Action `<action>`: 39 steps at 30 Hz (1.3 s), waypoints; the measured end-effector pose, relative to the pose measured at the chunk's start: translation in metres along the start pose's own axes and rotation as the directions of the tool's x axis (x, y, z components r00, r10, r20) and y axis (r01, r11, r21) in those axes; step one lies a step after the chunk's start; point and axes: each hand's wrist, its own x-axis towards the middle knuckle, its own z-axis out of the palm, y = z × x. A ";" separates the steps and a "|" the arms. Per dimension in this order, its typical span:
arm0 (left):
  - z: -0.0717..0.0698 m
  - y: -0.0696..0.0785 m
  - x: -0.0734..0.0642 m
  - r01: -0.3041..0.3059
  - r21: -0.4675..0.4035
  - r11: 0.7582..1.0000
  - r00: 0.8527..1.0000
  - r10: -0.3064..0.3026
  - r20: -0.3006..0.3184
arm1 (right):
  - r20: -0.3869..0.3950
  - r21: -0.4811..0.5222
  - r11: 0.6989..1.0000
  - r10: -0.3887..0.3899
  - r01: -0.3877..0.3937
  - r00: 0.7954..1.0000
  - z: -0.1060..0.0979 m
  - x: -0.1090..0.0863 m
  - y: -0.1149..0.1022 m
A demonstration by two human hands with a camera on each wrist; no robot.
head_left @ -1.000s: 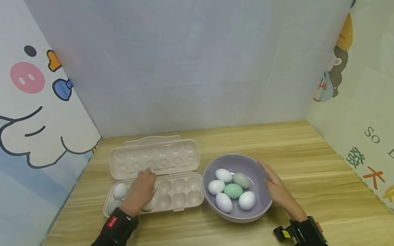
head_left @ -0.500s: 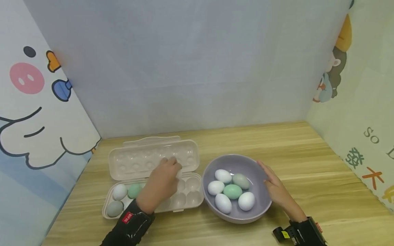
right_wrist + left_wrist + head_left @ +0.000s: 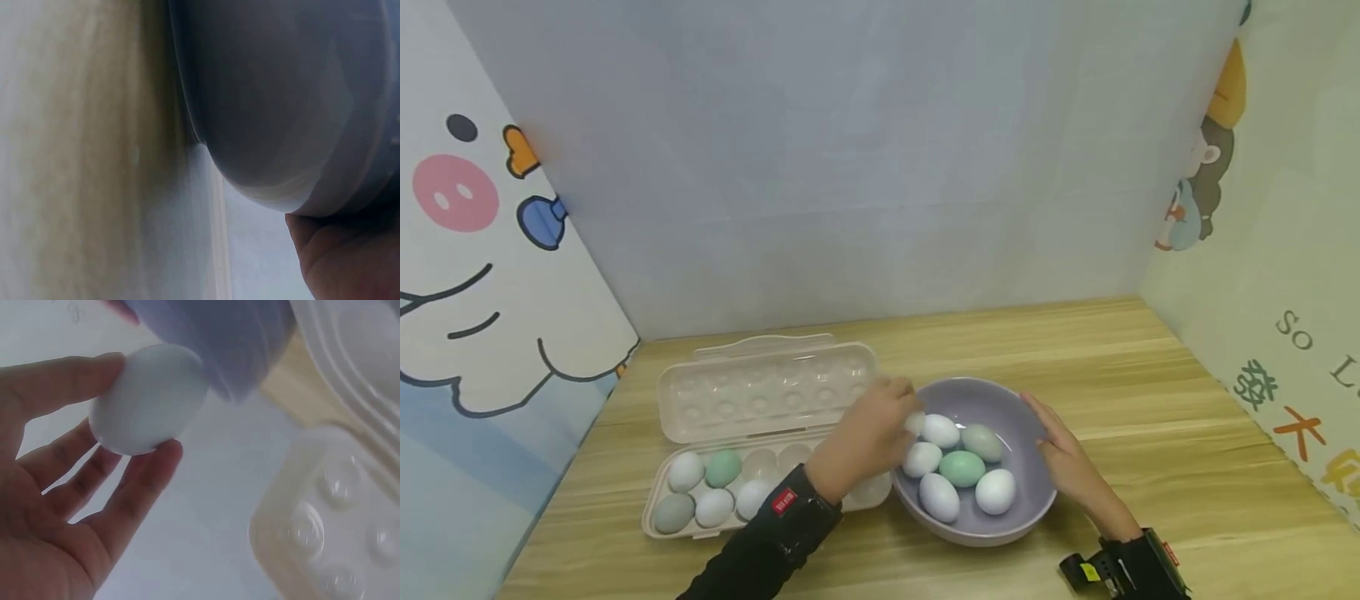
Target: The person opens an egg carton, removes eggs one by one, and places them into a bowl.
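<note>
Left hand: the left hand [image 3: 868, 433] grips a white egg [image 3: 150, 400], the thumb on one side and the fingertips on the other, as the left wrist view shows.
Held egg: raised at the left rim of the bowl [image 3: 1033, 492]; whether it touches the rim cannot be told.
Right hand: the right hand [image 3: 1071, 467] touches the bowl's right rim, index finger straight along it; whether the hidden fingers curl round the wall cannot be told.
Bowl: purple-grey, upright on the worktop [image 3: 1037, 342], just right of the egg carton.
Bowl contents: four white eggs [image 3: 939, 497], one green egg [image 3: 962, 469] and one grey-green egg [image 3: 982, 442], lying close together.
Carton tray: the carton tray [image 3: 758, 465] shows three white eggs, a second green egg [image 3: 724, 468] and a grey egg [image 3: 673, 512] in the cups at its left end; the left arm hides part of the rest.
Carton lid: the clear carton lid [image 3: 767, 392] lies folded back behind the tray.
Wrists: a black band [image 3: 805, 508] with a red tag on the left; a black strap [image 3: 1142, 567] on the right.
Surroundings: a pale backdrop [image 3: 880, 167] behind; a pink-snouted cartoon panel [image 3: 456, 192] at left.
</note>
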 end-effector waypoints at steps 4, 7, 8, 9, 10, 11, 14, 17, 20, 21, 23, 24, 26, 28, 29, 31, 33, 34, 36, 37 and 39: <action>0.018 0.002 0.008 -0.085 -0.088 0.993 0.996 0.084 -0.020 | -0.004 0.000 1.000 0.004 -0.004 1.000 0.000 0.000 0.001; 0.031 0.001 0.011 -0.101 -0.122 0.987 0.995 0.102 0.005 | -0.010 -0.002 1.000 -0.005 0.005 1.000 0.000 0.000 0.001; 0.034 0.001 0.011 -0.093 -0.130 0.987 0.995 0.097 0.024 | -0.010 -0.003 1.000 -0.005 0.005 1.000 0.000 0.000 0.001; 0.037 0.001 0.011 -0.084 -0.138 0.987 0.995 0.091 0.043 | -0.009 -0.004 1.000 -0.006 0.006 1.000 0.000 0.000 0.002; 0.038 0.001 0.011 -0.069 -0.138 0.988 0.995 0.079 0.066 | -0.008 -0.003 1.000 -0.005 0.004 1.000 0.000 0.000 0.001; 0.040 0.001 0.010 -0.055 -0.138 0.989 0.994 0.067 0.086 | -0.008 -0.006 1.000 -0.005 0.005 1.000 0.001 0.000 0.001; 0.043 0.002 0.010 -0.022 -0.138 0.990 0.991 0.040 0.127 | -0.003 -0.005 1.000 0.002 -0.002 1.000 0.001 0.000 0.001; 0.045 0.003 0.010 0.000 -0.126 0.992 0.989 0.018 0.147 | -0.003 -0.005 1.000 0.000 0.000 1.000 0.000 0.000 0.000; 0.046 0.006 0.012 0.024 -0.114 0.993 0.986 -0.005 0.168 | -0.004 -0.003 1.000 -0.005 0.005 1.000 0.000 0.000 0.000; 0.047 0.006 0.013 0.036 -0.105 0.994 0.983 -0.017 0.182 | -0.004 -0.003 1.000 -0.007 0.007 1.000 0.000 0.000 0.001; 0.048 0.008 0.014 0.059 -0.084 0.995 0.977 -0.040 0.211 | -0.002 -0.003 1.000 -0.005 0.005 1.000 0.000 0.000 0.001; 0.049 0.008 0.014 0.069 -0.071 0.995 0.972 -0.051 0.227 | -0.002 -0.004 1.000 -0.005 0.005 1.000 0.000 0.000 0.001; 0.050 0.009 0.015 0.090 -0.052 0.995 0.961 -0.073 0.265 | 0.001 -0.005 1.000 -0.001 0.001 1.000 0.001 0.000 0.001; 0.051 0.009 0.016 0.100 -0.030 0.995 0.951 -0.087 0.296 | 0.002 -0.008 1.000 0.003 -0.003 1.000 0.001 0.000 0.002; 0.051 0.009 0.016 0.105 -0.020 0.994 0.946 -0.094 0.310 | 0.002 -0.010 1.000 0.003 -0.003 1.000 0.001 0.000 0.002; 0.052 0.009 0.016 0.113 -0.004 0.994 0.938 -0.105 0.330 | 0.002 -0.011 1.000 0.002 -0.002 1.000 0.001 0.000 0.002; 0.052 0.009 0.016 0.114 0.016 0.993 0.933 -0.113 0.343 | 0.001 -0.013 1.000 -0.002 0.002 1.000 0.001 0.001 0.002; 0.052 0.009 0.016 0.111 0.026 0.993 0.932 -0.114 0.345 | 0.000 -0.014 1.000 -0.003 0.003 1.000 0.001 0.001 0.002; 0.053 0.008 0.015 0.101 0.055 0.993 0.933 -0.114 0.342 | -0.001 -0.015 1.000 -0.004 0.004 1.000 0.001 0.001 0.003; 0.053 0.008 0.014 0.089 0.075 0.993 0.935 -0.109 0.337 | -0.003 -0.017 1.000 -0.007 0.007 1.000 0.001 0.001 0.003; 0.052 0.008 0.012 0.064 0.110 0.992 0.941 -0.097 0.324 | -0.005 -0.018 1.000 -0.011 0.011 1.000 0.001 0.000 0.003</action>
